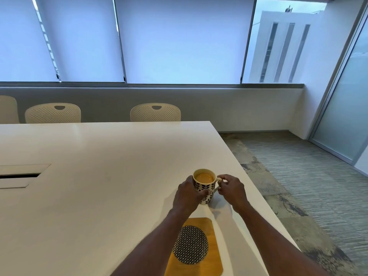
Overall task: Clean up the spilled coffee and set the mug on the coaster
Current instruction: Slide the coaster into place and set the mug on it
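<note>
A cream mug (205, 186) with a dark leaf pattern stands upright on the white table (99, 196), filled with light brown coffee. My left hand (188, 195) wraps around the mug's left side. My right hand (232, 191) pinches its handle on the right. Nearer to me lies a round black-and-white patterned coaster (190, 244) on a yellow wooden board (214, 261), partly hidden by my left forearm. No spilled coffee shows on the table.
The table's right edge runs close by the mug, with carpeted floor (308, 186) beyond. A cable hatch (22, 172) is set in the table at far left. Cream chairs (155, 112) stand along the far side.
</note>
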A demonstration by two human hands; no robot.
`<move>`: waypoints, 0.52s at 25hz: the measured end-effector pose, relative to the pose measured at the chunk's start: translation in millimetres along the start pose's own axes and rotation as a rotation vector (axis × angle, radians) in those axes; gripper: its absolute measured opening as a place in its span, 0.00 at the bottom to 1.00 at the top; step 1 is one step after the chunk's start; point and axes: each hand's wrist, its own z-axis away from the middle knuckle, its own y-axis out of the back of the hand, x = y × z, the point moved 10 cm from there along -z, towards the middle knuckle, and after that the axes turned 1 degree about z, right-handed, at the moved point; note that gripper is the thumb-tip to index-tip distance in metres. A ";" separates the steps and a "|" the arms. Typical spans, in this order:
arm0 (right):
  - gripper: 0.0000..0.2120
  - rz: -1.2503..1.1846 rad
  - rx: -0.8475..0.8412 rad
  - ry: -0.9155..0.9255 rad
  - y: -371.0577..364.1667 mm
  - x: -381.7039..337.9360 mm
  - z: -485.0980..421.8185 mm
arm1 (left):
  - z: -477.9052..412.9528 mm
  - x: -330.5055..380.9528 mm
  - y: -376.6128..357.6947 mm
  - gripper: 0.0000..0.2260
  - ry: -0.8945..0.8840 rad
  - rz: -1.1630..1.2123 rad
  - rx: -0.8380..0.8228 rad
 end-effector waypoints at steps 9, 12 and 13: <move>0.08 -0.204 -0.011 -0.057 1.5 8.8 -4.2 | -6.3 -5.5 -4.5 0.32 0.038 0.062 0.014; 0.06 -0.171 -0.014 -0.058 0.3 5.7 -6.5 | -6.9 -5.5 -2.9 0.32 0.047 0.071 0.018; 0.06 -0.163 -0.021 -0.056 -0.1 4.4 -6.9 | -7.5 -4.7 -2.7 0.31 0.049 0.072 0.015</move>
